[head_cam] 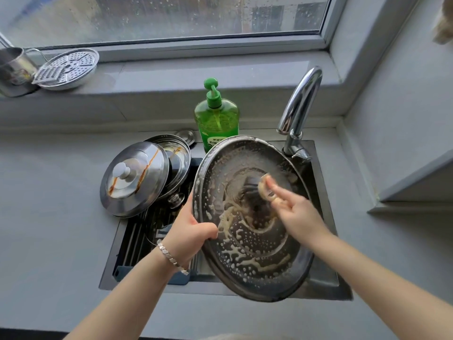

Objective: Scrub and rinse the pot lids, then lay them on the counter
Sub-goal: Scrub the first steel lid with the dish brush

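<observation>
- You are holding the large pot lid (257, 253) tilted over the sink (331, 288) at centre frame, so suds and grime are running into the basin and not onto the counter (49, 217).
- Your left hand (191, 229) is clamping the lid's left rim, thumb on the soapy face and fingers wrapped behind. That grip is bracing the lid against the scrubbing pressure.
- Your right hand (296, 212) is pinching a small pale sponge (266, 190) in its fingertips and pressing it just beside the dark knob (252, 195) in the lid's middle, probably because grease is collecting around that joint.
- Foam is streaking the face in swirls, so the scrubbing looks well along. The rinse is not yet done, and no water is visibly running from the faucet (301, 101) at upper right.
- Two more steel lids are lying stacked on the rack (137, 236) at the sink's left edge: the top lid (134, 177), streaked with brown drips, is overlapping the second lid (179, 153). They are waiting within reach of your left hand.
- The green soap bottle (217, 119) is standing behind the sink, near the lid's upper rim.
- No washed lid is lying on the counter.
</observation>
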A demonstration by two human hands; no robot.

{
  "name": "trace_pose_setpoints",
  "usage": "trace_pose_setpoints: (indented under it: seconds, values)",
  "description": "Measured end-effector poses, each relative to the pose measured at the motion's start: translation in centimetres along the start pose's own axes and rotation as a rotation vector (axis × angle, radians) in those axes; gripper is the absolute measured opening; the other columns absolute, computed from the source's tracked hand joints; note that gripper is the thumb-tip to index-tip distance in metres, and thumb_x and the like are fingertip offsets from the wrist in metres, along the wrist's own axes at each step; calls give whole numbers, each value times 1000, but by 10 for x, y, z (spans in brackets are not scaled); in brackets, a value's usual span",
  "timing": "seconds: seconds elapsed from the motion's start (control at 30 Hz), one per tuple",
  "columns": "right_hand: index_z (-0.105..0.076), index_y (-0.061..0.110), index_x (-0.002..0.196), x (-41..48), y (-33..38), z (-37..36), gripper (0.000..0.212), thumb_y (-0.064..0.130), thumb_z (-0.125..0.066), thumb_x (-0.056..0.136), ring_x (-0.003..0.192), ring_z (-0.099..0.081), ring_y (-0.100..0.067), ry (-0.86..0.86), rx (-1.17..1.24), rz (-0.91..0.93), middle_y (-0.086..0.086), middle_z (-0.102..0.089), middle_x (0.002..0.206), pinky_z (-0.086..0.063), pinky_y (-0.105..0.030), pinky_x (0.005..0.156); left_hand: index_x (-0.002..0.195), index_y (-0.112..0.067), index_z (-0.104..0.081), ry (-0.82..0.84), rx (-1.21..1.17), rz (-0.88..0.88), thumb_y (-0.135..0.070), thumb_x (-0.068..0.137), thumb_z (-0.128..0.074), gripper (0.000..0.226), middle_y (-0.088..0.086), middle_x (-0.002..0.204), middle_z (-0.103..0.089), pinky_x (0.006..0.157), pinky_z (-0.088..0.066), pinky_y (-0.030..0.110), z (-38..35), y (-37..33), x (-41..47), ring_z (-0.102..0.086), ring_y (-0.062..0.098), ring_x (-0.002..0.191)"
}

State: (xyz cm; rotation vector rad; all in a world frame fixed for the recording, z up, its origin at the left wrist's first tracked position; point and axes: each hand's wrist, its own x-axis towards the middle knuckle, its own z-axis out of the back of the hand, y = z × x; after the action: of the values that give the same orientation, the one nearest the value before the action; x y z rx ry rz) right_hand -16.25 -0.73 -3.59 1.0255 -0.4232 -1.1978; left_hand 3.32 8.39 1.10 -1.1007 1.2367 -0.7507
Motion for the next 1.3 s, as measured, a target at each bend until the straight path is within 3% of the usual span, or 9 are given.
trace_pose_setpoints:
  seconds: [0.1, 0.23, 0.33, 0.5, 0.63, 0.83, 1.03, 1.2, 1.3]
  values:
    - [-40, 45, 133, 19, -20, 16, 44, 20, -45, 97, 54, -34, -4, -147, -90, -150, 15, -41, 65, -28, -21, 49, 105, -26, -51, -24, 18, -21, 7, 49, -50, 65, -10, 77, -70, 70, -57, 27, -2, 0, -1, -68, 7, 77]
    - [-37, 51, 130, -11, -11, -9, 44, 23, -45, 97, 55, -45, -5, 105, -5, -50, 15, -57, 78, -38, -21, 54, 105, -23, -49, -92, -33, -9, 7, 47, -48, 65, -7, 80, -68, 66, -57, 23, -6, 0, 3, -67, 2, 71]
    - [-37, 44, 136, 2, -26, 2, 49, 18, -46, 96, 62, -46, -5, 18, -23, -154, 13, -59, 89, -35, -19, 55, 121, -16, -46, -132, -6, 8, 5, 47, -48, 77, -2, 94, -62, 78, -56, 30, -6, 3, 1, -65, 7, 80]
    - [-24, 24, 147, 8, -58, 11, 70, 19, -62, 88, 123, -47, -19, -327, 292, -365, 0, -46, 136, -37, -23, 91, 116, -27, -47, -280, -85, 68, 3, 48, -49, 75, 4, 104, -62, 95, -46, 53, -11, 14, 0, -60, 27, 101]
    - [-29, 31, 143, 10, -61, 2, 72, 23, -68, 84, 57, -44, -8, -216, 608, -553, -4, -53, 109, -35, -15, 35, 104, -36, -48, -345, -198, 71, 3, 50, -52, 66, 8, 109, -62, 96, -45, 55, -20, 20, -2, -59, 34, 107]
    - [-34, 33, 140, 12, -62, 18, 76, -9, -60, 82, 29, -40, -3, -152, 719, -531, -11, -61, 86, -24, -12, 28, 115, -33, -46, -299, -296, 71, -3, 62, -64, 64, 3, 102, -63, 73, -56, 46, -6, 25, -17, -64, 24, 89]
    - [-32, 30, 142, 12, -46, 40, 80, -17, -54, 81, 43, -58, -4, -59, 642, -442, -8, -56, 108, -35, -13, 30, 100, -5, -58, 11, -72, 350, -37, 72, -66, 43, 6, 75, -67, 58, -54, 29, 45, -19, 14, -65, 18, 60]
    - [-32, 35, 142, 25, -34, 45, 85, -17, -56, 80, 84, -58, -15, 43, 547, -373, -1, -49, 129, -48, -15, 43, 79, -3, -68, 270, 17, 601, -22, 45, -85, 42, 11, 69, -68, 58, -56, 29, 63, -43, 41, -66, 23, 56]
    - [-34, 34, 142, 34, -37, 50, 84, -12, -63, 78, 92, -61, -13, -21, 476, -298, -5, -51, 134, -50, -11, 53, 85, 2, -59, 274, 155, 576, -6, 56, -65, 31, 13, 69, -65, 58, -57, 31, 59, -42, 44, -65, 23, 55]
